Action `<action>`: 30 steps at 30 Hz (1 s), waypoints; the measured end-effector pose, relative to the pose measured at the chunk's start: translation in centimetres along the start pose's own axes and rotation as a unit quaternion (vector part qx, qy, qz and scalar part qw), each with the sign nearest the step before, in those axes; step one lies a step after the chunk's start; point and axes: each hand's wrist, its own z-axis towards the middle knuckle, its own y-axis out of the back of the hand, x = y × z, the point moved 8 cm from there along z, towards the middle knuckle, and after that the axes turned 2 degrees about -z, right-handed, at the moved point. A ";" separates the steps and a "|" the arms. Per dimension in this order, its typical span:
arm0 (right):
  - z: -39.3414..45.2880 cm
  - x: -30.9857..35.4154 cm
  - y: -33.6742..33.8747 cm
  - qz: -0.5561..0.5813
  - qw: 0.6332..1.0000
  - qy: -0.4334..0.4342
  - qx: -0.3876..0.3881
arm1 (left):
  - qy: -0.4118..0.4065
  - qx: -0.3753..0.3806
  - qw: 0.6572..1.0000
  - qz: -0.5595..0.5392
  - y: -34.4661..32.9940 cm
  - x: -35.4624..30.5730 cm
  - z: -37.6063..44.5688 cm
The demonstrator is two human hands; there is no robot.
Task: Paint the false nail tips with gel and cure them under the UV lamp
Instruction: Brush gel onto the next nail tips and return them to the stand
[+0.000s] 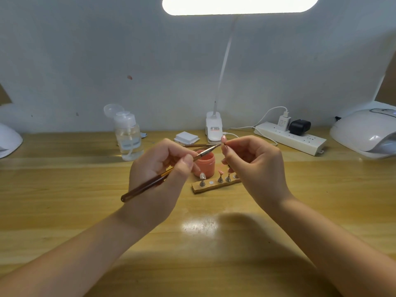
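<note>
My left hand [159, 168] grips a brown-handled gel brush [147, 185], whose tip reaches right to a pink nail tip [223, 138]. My right hand [255, 161] pinches the small stand of that nail tip and holds it raised above the table. Below, a wooden holder strip [211, 187] carries several metal stands, one with a clear nail tip [202, 175] and one with a pink nail tip [220, 173]. An open pink gel pot [205, 162] stands just behind the strip, partly hidden by my left hand. The white UV lamp [364, 131] sits at the far right.
A clear pump bottle [128, 136] stands back left. A white clip desk lamp [213, 127], a stack of white wipes [186, 137], tweezers [197, 145] and a power strip [293, 138] with plugs line the back. Another white device [8, 140] sits at the left edge.
</note>
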 end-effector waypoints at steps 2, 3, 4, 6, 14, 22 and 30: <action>0.0 0.0 0.0 -0.002 1.000 0.001 0.001 | 0.012 -0.014 1.000 0.000 0.2 0.3 0.0; 0.0 0.1 0.0 -0.005 1.000 0.003 0.002 | 0.020 -0.014 1.000 0.001 0.2 0.5 0.0; 0.0 0.1 -0.1 -0.008 1.000 0.005 0.003 | 0.025 -0.009 1.000 0.002 0.0 0.6 0.0; 0.0 0.2 -0.1 -0.016 1.000 0.008 0.005 | 0.024 0.008 1.000 0.004 -0.3 0.5 0.0; 0.0 0.8 0.1 -0.072 0.997 0.038 0.004 | 0.004 -0.001 1.000 0.018 -0.1 -0.2 0.1; 0.0 1.3 0.2 -0.113 0.991 0.073 0.002 | -0.001 0.021 0.997 0.073 -0.5 -0.1 0.1; -0.1 1.7 0.1 -0.129 0.987 0.096 0.003 | 0.019 -0.002 0.997 0.073 -0.1 0.3 0.0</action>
